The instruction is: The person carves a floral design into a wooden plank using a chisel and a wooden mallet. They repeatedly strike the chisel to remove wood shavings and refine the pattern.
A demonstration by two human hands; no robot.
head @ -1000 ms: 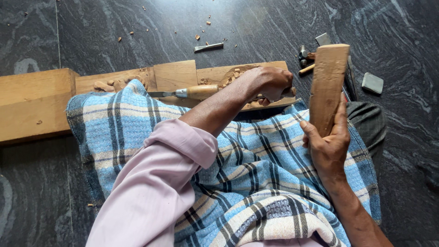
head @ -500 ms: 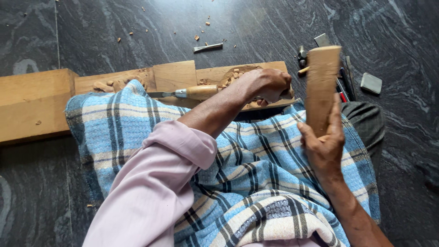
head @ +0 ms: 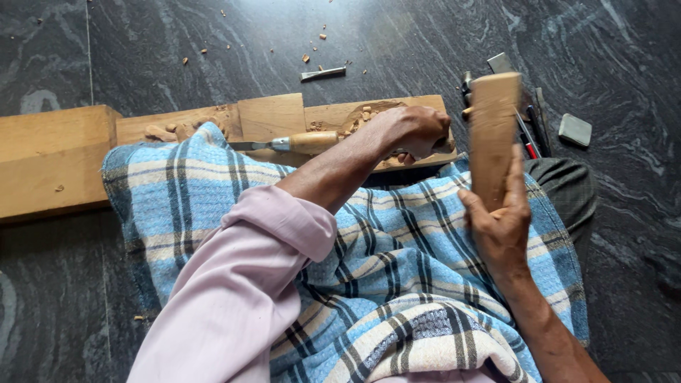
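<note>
two bare hands are busy over a long carved wooden beam (head: 273, 117) lying across a dark stone floor (head: 177, 42). left hand (head: 417, 131) is curled in a fist near the beam's right end, fingers closed together around something mostly hidden; what it grips cannot be told for sure. a wooden-handled chisel (head: 294, 144) lies on the beam just left of that hand, blade pointing left. right hand (head: 502, 225) is clamped around the lower end of a wooden mallet block (head: 493, 128), held upright above the lap, thumb up along its face. a blue plaid cloth (head: 397, 276) covers the legs and overlaps the beam. wood chips (head: 358, 117) sit in the carved hollow. another small chisel (head: 323, 72) rests on the floor beyond, and a grey sharpening stone (head: 574, 130) lies at right beside loose tools (head: 528, 131).
</note>
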